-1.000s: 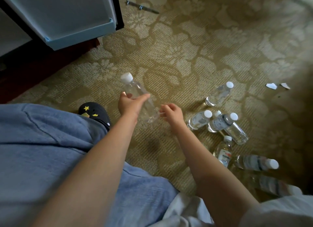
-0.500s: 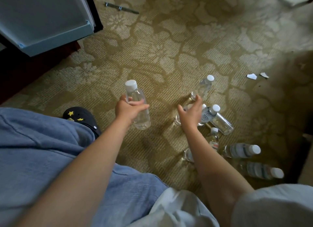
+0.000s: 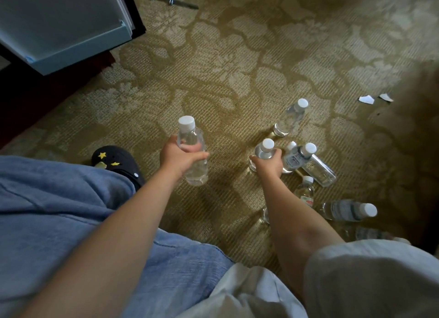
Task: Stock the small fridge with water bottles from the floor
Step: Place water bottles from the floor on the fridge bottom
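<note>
My left hand (image 3: 179,158) grips a clear water bottle (image 3: 193,149) with a white cap, held upright above the carpet. Fingers of my right hand (image 3: 269,165) curl round a second white-capped bottle (image 3: 264,149) in the pile on the floor. Several more water bottles lie around it: one apart at the far side (image 3: 290,117), two crossed right of my hand (image 3: 306,161), one beside my forearm (image 3: 306,190), and one lying further right (image 3: 348,210). The small fridge's open door (image 3: 64,25) fills the upper left corner; its inside is out of view.
Patterned olive carpet (image 3: 237,63) covers the floor. A dark slipper with yellow stars (image 3: 114,161) sits by my knee. A thin metal rod (image 3: 173,1) lies at the far edge. Two white paper scraps (image 3: 374,98) lie at the right. A dark wooden base (image 3: 35,104) runs under the fridge.
My right hand reached from the held bottle's base to the pile and closed on a second bottle. My left hand turned its bottle upright. The view shifted right.
</note>
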The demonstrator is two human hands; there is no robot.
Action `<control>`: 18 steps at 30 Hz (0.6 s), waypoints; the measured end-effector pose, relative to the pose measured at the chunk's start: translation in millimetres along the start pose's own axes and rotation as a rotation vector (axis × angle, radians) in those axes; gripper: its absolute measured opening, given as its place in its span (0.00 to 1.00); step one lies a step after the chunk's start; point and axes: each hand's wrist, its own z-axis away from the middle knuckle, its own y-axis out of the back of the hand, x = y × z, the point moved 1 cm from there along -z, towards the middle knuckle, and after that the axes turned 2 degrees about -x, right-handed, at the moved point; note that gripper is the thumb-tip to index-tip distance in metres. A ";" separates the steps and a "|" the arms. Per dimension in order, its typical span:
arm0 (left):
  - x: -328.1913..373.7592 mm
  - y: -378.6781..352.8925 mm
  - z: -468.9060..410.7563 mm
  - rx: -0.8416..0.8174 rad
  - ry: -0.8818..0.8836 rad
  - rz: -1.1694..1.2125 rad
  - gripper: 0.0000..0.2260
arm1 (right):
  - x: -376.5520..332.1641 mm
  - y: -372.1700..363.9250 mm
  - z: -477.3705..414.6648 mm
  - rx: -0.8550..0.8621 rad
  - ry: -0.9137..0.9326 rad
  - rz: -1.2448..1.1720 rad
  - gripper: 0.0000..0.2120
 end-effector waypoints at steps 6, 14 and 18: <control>11.8 4.7 6.6 0.015 -0.002 0.009 0.22 | -6.1 -9.9 13.2 0.063 0.103 -0.092 0.25; 35.8 29.7 16.9 0.107 -0.018 0.122 0.23 | -74.3 -44.9 56.0 -0.063 0.339 -0.203 0.26; 51.0 60.4 17.2 0.179 -0.040 0.168 0.24 | -114.3 -66.3 84.1 -0.112 0.494 -0.189 0.25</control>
